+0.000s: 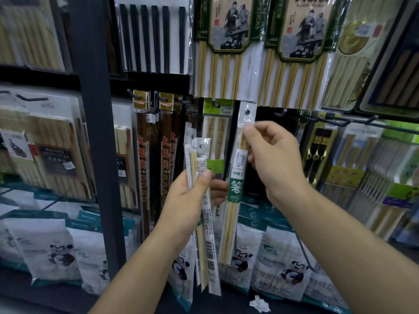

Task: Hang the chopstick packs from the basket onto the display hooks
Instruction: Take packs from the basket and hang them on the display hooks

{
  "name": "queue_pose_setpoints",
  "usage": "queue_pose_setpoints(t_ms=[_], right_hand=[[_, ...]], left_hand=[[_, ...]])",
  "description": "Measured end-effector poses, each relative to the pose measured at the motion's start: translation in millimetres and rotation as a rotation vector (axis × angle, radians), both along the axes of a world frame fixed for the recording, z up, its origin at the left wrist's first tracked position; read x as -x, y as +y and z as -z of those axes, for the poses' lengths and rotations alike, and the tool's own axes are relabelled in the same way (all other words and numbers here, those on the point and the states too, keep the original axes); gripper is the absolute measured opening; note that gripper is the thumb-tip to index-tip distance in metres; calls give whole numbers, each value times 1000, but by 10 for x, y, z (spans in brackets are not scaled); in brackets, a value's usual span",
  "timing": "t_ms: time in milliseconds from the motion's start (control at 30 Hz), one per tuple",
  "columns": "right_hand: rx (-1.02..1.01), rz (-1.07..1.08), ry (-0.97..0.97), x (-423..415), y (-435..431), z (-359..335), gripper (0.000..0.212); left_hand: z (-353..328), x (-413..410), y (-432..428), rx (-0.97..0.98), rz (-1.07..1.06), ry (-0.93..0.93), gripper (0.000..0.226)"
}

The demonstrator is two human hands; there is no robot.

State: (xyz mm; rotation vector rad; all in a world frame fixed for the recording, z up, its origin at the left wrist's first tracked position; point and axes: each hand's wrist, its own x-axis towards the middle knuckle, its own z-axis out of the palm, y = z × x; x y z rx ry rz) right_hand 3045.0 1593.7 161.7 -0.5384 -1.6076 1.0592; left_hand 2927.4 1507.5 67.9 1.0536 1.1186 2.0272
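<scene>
My right hand (274, 159) pinches a narrow clear chopstick pack with a green label (235, 191) near its top. The pack's hang hole (247, 112) is at a hook below the upper row of packs. My left hand (192, 200) grips a bundle of several similar clear packs (205, 223), held upright just left of the single pack. An empty black hook (281, 113) juts out to the right of the raised pack. The basket is out of view.
Dark red-lettered chopstick packs (166, 159) hang to the left, green-framed bamboo packs (226, 48) above. A dark shelf post (97, 132) stands at left. Panda-printed bags (281, 257) fill the bottom shelf. A crumpled white scrap (259, 304) lies below.
</scene>
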Motion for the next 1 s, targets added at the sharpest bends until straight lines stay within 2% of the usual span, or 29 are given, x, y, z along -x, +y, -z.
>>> queue_pose_setpoints(t_ms=[100, 300, 567, 700, 900, 1000], right_hand=[[-18, 30, 18, 14, 42, -78, 8], [37, 72, 41, 58, 88, -159, 27], [32, 102, 47, 110, 144, -176, 31], [8, 156, -5, 115, 178, -101, 33], [-28, 254, -53, 28, 169, 5, 18], [-117, 177, -102, -14, 40, 64, 17]], left_hand=[[7, 10, -5, 15, -32, 31, 22], [3, -8, -17, 61, -13, 79, 22], [9, 0, -21, 55, 5, 113, 23], [-8, -19, -33, 38, 30, 87, 14], [-19, -13, -41, 30, 62, 4, 13], [-11, -18, -39, 3, 72, 33, 18]])
